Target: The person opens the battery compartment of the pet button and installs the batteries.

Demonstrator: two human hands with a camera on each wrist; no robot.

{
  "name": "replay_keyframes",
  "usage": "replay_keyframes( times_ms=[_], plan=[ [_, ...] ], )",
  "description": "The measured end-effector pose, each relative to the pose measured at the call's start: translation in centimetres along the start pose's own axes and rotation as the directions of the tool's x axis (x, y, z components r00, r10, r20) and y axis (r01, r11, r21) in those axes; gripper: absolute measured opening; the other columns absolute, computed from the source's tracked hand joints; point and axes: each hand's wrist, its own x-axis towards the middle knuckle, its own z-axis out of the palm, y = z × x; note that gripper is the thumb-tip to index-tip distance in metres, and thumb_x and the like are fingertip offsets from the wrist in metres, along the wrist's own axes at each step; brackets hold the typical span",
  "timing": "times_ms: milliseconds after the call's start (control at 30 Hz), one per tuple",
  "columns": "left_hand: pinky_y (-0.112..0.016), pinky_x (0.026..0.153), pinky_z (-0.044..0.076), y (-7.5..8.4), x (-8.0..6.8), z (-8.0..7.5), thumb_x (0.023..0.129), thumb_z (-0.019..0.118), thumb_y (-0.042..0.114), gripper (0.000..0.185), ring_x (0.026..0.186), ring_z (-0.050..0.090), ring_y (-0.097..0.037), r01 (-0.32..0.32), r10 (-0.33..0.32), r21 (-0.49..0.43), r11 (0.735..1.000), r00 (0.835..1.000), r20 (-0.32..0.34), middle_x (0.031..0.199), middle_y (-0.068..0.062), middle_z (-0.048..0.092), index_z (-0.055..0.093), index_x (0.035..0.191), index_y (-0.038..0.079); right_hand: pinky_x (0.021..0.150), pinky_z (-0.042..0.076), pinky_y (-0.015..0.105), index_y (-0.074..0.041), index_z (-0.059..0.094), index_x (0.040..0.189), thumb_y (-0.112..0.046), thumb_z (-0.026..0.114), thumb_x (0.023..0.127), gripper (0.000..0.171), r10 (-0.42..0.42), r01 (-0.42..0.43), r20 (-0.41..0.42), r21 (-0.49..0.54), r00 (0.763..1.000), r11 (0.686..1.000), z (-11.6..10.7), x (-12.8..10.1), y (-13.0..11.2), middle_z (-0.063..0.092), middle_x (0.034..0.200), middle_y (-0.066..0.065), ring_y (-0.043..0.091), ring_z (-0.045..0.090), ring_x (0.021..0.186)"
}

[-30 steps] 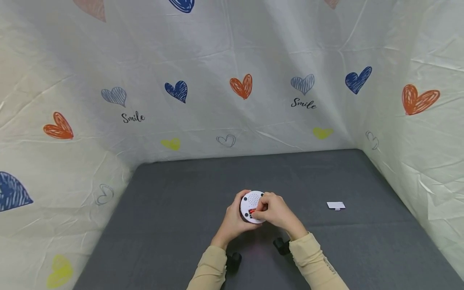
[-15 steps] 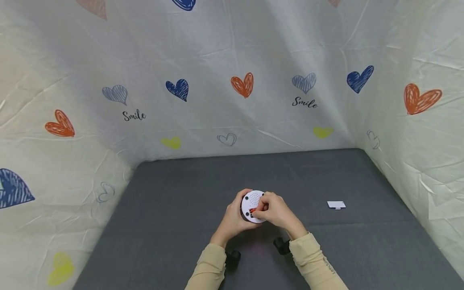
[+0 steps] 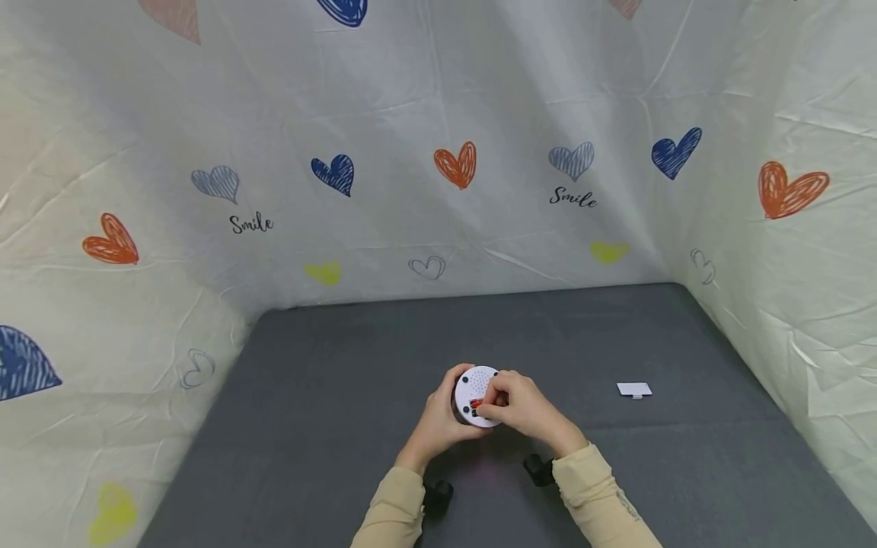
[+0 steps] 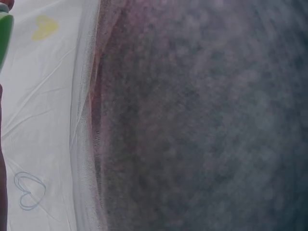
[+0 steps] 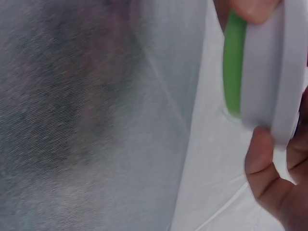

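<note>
My left hand (image 3: 438, 418) grips a round white device (image 3: 473, 378) from the side, its underside tilted up. That face has small speaker holes, dark round feet and an uncovered battery compartment (image 3: 474, 412). A red battery (image 3: 476, 403) shows at the compartment. My right hand (image 3: 521, 407) has its fingers bent over the device, with thumb and index fingertip pinching at the battery; these fingertips partly cover it. In the right wrist view the device's white side (image 5: 262, 67) and green end (image 5: 234, 67) show, with fingers at its rim. The left wrist view catches only a green edge (image 4: 5, 36).
A small white battery cover (image 3: 634, 390) with a tab lies on the dark grey table (image 3: 329, 380), right of the hands. White cloth (image 3: 384, 91) printed with hearts hangs behind and at both sides. Black wrist cameras (image 3: 539, 469) sit under both wrists.
My right hand has shifted slightly to the right across the device's underside, baring a little more of the compartment. The left hand keeps its grip. The head view has tilted slightly.
</note>
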Motion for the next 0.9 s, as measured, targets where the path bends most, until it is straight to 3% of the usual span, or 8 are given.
replay_keyframes(
  times_ms=[200,400,600,800,900],
  plan=[
    [-0.033,0.086,0.043,-0.1,-0.1,-0.2,0.058,0.089,0.016,0.095,0.104,0.051,-0.015,0.007,-0.007,-0.028,1.0,1.0,0.006,0.121,0.003,0.052,0.036,0.137,0.019,0.062,0.041,0.027,-0.022,0.062,0.072,-0.016,0.076,0.077,0.016,-0.026,0.027,-0.097,0.005,0.995,1.0,-0.3,-0.9,1.1,0.051,0.073,-0.011,0.011,0.046,0.071],
    [-0.035,0.086,0.043,-0.2,-0.1,-0.5,0.055,0.09,0.014,0.098,0.104,0.051,-0.014,0.024,-0.026,-0.056,0.998,0.999,-0.025,0.12,0.005,0.053,0.036,0.136,0.02,0.065,0.042,0.029,-0.021,0.064,0.075,-0.017,0.077,0.077,0.014,-0.018,0.005,-0.238,-0.057,0.971,0.998,-2.2,-1.8,3.2,0.052,0.075,-0.013,0.011,0.047,0.073],
    [-0.035,0.089,0.041,0.2,0.0,-0.7,0.054,0.09,0.011,0.097,0.105,0.051,-0.011,0.052,-0.054,-0.043,0.998,0.998,-0.042,0.118,0.007,0.053,0.038,0.134,0.025,0.068,0.041,0.034,-0.018,0.063,0.076,-0.016,0.076,0.077,0.013,0.035,-0.087,-0.279,-0.176,0.96,0.981,-4.8,-3.4,6.1,0.054,0.075,-0.01,0.015,0.048,0.074],
    [-0.035,0.088,0.041,2.7,-0.1,-1.3,0.056,0.088,0.004,0.092,0.104,0.051,-0.014,0.034,-0.036,-0.052,0.998,0.999,-0.029,0.118,-0.001,0.054,0.039,0.134,0.009,0.071,0.04,0.04,-0.015,0.066,0.08,-0.013,0.074,0.079,0.009,0.128,-0.203,-0.287,-0.251,0.949,0.946,-7.3,-5.2,8.8,0.059,0.081,-0.003,0.021,0.049,0.08],
    [-0.034,0.089,0.04,3.4,-0.1,-1.5,0.058,0.087,0.004,0.091,0.105,0.051,-0.012,0.053,-0.054,-0.054,0.997,0.998,-0.017,0.119,-0.001,0.054,0.038,0.134,0.008,0.072,0.04,0.044,-0.012,0.068,0.084,-0.012,0.073,0.079,0.007,0.19,-0.271,-0.29,-0.271,0.938,0.924,-8.5,-6.1,9.7,0.061,0.086,0.003,0.026,0.049,0.084]
  ],
)
